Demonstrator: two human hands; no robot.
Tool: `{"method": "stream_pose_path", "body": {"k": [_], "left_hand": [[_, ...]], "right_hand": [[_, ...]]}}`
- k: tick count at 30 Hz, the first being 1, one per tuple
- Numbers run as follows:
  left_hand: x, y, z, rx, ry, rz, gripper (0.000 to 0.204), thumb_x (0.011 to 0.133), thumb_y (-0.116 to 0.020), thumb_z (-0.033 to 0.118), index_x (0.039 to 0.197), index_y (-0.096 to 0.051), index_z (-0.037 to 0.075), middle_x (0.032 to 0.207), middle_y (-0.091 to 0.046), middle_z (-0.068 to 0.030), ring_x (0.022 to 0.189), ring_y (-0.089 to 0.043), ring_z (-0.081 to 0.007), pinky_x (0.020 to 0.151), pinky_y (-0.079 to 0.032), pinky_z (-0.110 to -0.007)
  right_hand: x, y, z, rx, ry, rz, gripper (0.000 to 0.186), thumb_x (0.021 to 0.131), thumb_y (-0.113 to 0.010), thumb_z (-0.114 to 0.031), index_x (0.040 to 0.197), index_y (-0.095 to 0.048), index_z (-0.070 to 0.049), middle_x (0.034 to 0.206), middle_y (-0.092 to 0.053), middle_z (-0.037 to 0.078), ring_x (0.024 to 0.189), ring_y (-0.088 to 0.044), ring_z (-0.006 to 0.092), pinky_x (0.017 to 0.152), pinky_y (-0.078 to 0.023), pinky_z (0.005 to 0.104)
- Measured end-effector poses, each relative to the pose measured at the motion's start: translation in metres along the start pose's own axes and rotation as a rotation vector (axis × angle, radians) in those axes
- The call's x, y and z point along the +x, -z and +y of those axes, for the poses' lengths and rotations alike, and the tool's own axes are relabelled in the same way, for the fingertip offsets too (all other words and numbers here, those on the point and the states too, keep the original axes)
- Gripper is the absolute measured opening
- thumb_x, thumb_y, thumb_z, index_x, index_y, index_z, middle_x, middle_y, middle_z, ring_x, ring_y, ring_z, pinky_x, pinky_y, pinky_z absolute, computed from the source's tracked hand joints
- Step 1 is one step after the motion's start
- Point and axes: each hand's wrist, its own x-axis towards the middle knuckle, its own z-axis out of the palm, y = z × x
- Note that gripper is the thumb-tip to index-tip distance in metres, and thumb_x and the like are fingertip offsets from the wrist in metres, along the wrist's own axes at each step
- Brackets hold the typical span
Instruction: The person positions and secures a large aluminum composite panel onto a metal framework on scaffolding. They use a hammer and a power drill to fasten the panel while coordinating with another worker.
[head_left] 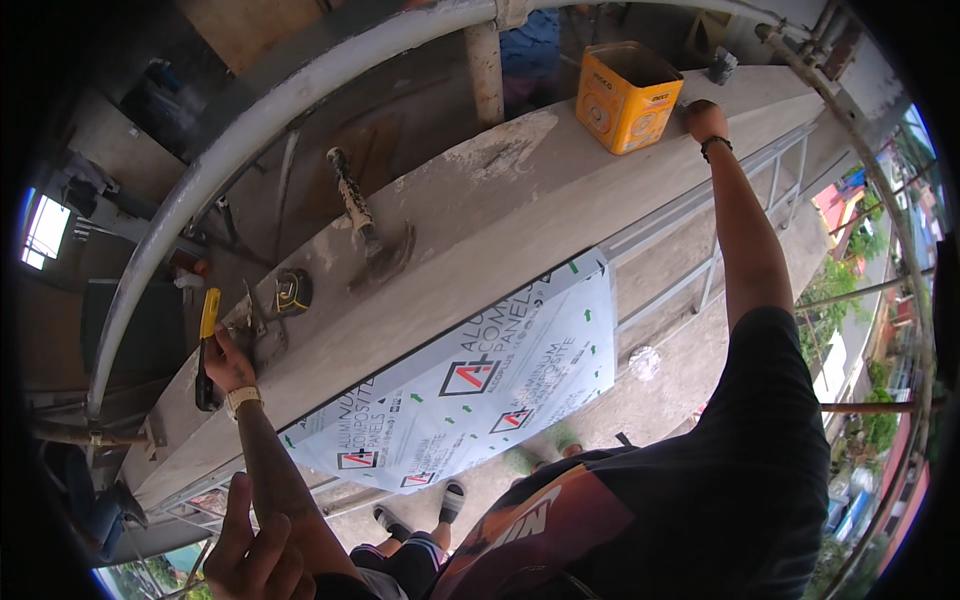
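Note:
My left hand (230, 362), with a pale watch at its wrist, is closed around a slim yellow-and-black tool (210, 314). Yellow shows above my fingers and black below; its exact kind is unclear. Next to that hand, a yellow-and-black tape measure (293, 292) rests on the grey ledge (470, 215). At the far right, my right hand (707, 122), a dark bracelet at the wrist, is closed beside a square yellow tin (628, 98) with an open top. What its fingers hold, if anything, is hidden.
A claw hammer (352, 200) with a splattered handle lies on the ledge. Below hangs a panel (480, 385) in printed white film, beside a metal frame (690, 260). A curved grey pipe (215, 160) spans the far side. Another hand (255, 555) shows at lower left, its owner unclear.

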Motion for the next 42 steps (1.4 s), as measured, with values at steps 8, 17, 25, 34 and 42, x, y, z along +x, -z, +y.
{"method": "stream_pose_path", "body": {"k": [8,17,25,34,42], "left_hand": [[0.005,0.004,-0.022,0.073,0.134,-0.121,0.052,0.104,-0.057,0.038,0.113,-0.068,-0.011,0.102,-0.072,-0.0287,0.089,-0.069,-0.0406,0.077,-0.054,-0.047],[0.002,0.001,-0.031,0.092,0.003,-0.078,0.049,0.105,-0.054,0.035,0.117,-0.066,-0.012,0.112,-0.07,-0.0323,0.097,-0.067,-0.0447,0.083,-0.053,-0.051],[-0.002,0.009,-0.012,0.2,0.006,-0.092,0.05,0.106,-0.052,0.034,0.112,-0.065,-0.015,0.103,-0.07,-0.0322,0.091,-0.066,-0.0449,0.078,-0.053,-0.052],[-0.007,-0.003,0.033,0.104,-0.034,0.025,0.051,0.106,-0.05,0.037,0.101,-0.068,-0.01,0.095,-0.07,-0.0285,0.085,-0.064,-0.0424,0.079,-0.052,-0.046],[0.002,0.003,0.05,0.159,0.17,-0.185,0.049,0.107,-0.047,0.032,0.105,-0.068,-0.013,0.102,-0.071,-0.0311,0.094,-0.067,-0.0457,0.086,-0.054,-0.047]], "right_hand": [[0.002,-0.011,0.013,0.027,-0.036,0.074,0.026,0.091,-0.059,-0.024,0.101,-0.078,-0.01,0.11,-0.075,0.016,0.104,-0.07,0.0392,0.089,-0.057,0.0478],[-0.009,-0.011,0.01,0.778,-0.382,0.276,0.02,0.089,-0.076,-0.025,0.101,-0.081,-0.009,0.097,-0.079,0.009,0.088,-0.073,0.0205,0.08,-0.055,0.033],[-0.078,0.102,-0.081,1.68,-0.379,0.421,0.026,0.095,-0.077,-0.02,0.113,-0.072,-0.001,0.102,-0.073,0.004,0.094,-0.063,0.0106,0.09,-0.045,0.0272],[-0.197,0.211,-0.255,2.162,0.132,0.134,0.016,0.101,-0.069,-0.014,0.112,-0.072,-0.002,0.102,-0.072,0.006,0.099,-0.066,0.0137,0.101,-0.048,0.031],[-0.311,0.26,-0.371,2.417,0.158,-0.425,0.015,0.103,-0.064,-0.011,0.114,-0.067,-0.001,0.109,-0.069,0.008,0.106,-0.065,0.0179,0.103,-0.046,0.0347]]}}
